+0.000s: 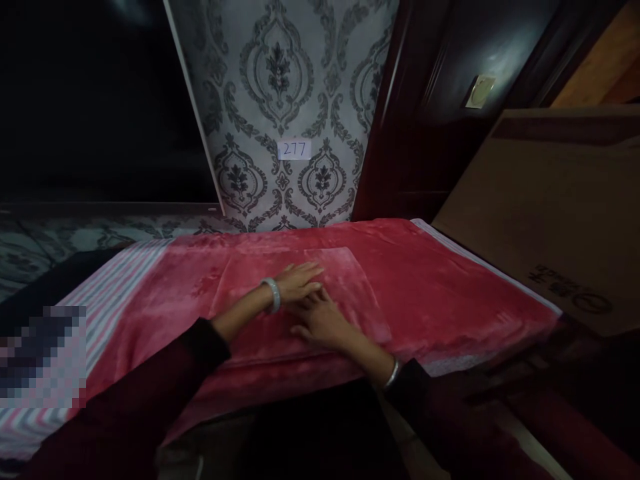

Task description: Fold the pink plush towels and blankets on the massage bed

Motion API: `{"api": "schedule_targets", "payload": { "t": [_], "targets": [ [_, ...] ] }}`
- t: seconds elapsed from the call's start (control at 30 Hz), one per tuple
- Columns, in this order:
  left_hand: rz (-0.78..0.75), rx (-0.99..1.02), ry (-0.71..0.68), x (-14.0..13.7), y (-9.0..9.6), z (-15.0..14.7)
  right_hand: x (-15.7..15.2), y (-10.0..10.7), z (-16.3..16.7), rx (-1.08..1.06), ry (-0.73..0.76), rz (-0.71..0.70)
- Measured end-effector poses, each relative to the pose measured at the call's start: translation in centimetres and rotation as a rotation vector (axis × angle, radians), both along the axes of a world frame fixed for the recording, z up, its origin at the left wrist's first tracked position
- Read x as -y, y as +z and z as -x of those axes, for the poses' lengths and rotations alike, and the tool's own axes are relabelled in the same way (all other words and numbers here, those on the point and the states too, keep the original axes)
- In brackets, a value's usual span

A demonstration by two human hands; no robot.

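The cloth (353,293), a flat red plush piece, lies on the blanket (450,287), left of the blanket's middle and toward its near edge. The left hand (299,281) rests over the middle of the cloth, its fingers stretched out and mostly together, pointing toward the blanket's right end. The right hand (323,320) lies nearer the blanket's near edge, thumb apart from the other fingers, which point leftward and away. The two hands meet at the fingertips; neither seems to pinch anything, though the right fingertips are partly in shadow and hard to read.

The step in hand looks like pressing and smoothing. To do it well, I would keep both palms flat and the pressure even, and work outward from the middle to each edge so the plush does not bunch. Parting the hands would let one steady the cloth while the other strokes, without dragging the blanket along.

The cloth lies nearly square to the blanket, its near edge slightly askew to the blanket's near edge. Its longer run appears to be side to side, along the blanket's own length, but the slanted view makes that uncertain. No top or front end shows.
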State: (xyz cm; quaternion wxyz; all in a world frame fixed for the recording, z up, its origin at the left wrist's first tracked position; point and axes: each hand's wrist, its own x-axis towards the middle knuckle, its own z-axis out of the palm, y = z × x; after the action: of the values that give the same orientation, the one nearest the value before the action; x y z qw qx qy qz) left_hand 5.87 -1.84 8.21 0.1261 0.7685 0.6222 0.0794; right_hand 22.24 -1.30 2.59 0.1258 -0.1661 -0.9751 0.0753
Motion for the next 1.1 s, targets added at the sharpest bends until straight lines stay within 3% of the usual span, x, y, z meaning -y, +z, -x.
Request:
{"api": "schedule_targets", "payload": {
  "t": [0.13, 0.3, 0.57, 0.7, 0.87, 0.97, 1.1],
  "targets": [
    [0.044, -0.246, 0.054, -4.8, -3.4, 0.6, -0.2, -2.6, 0.1, 0.024, -0.024, 0.046],
    [0.022, -0.255, -0.004, -7.9, -6.1, 3.2, -0.4, -3.0, -0.2, 0.043, -0.033, 0.105],
    [0.102, -0.138, 0.120, -13.3, -6.7, 5.2, -0.6, -2.6, -0.4, 0.003, -0.017, 0.160],
    [0.084, -0.158, 0.161, -13.0, -6.0, 4.6, -0.2, -1.9, -0.2, -0.010, -0.024, 0.179],
    [-0.020, -0.221, 0.232, -11.6, -2.8, 1.7, -0.4, -0.1, -1.9, -0.039, -0.067, 0.165],
    [-0.090, -0.199, 0.074, -10.9, -1.8, -1.6, -1.2, 0.3, -4.2, -0.088, -0.229, 0.103],
    [-0.025, -0.178, -0.231, -11.1, -3.3, -5.5, -2.1, -1.2, -6.3, -0.022, -0.277, 0.070]
  ]
}}
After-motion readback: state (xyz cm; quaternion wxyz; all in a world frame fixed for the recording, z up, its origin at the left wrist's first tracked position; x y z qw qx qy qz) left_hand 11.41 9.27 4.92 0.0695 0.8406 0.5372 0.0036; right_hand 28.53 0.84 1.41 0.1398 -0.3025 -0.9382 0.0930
